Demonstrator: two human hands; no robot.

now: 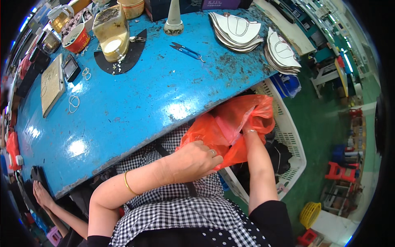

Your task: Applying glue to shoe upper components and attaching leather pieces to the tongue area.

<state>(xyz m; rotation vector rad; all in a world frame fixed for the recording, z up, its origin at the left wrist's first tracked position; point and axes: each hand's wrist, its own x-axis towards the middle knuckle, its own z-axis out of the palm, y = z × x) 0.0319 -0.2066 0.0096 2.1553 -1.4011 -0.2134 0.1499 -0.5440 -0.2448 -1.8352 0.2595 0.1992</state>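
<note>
Setting: I look down on a worn blue bench (135, 103) in a workshop with a green floor (317, 136).
Bag: an orange plastic bag (230, 123) sits below the bench's near edge, above my lap and partly over a white basket (294, 144).
Left hand: my left hand (197, 158) lies on the bag's near side, fingers curled and pinching the plastic; a ring shows on one finger and a gold bangle (129, 185) on the forearm.
Right hand: my right hand (247, 125) is sunk into the bag's mouth past the wrist; I cannot tell whether it is clenched or slack, since the plastic hides the fingers.
Basket: it stands on the floor just right of my knees, with dark material inside.
Lap: a black-and-white checked apron (181, 206) covers it.
Bench top: blue snips (187, 50) lie near the far middle; two stacks of white cut pieces (238, 31) sit at the far right; a yellowed glue can (112, 35) stands on a dark mat at the far left, beside a red cup (77, 39).
Lower left: another person's bare foot (41, 193) shows under the bench.
</note>
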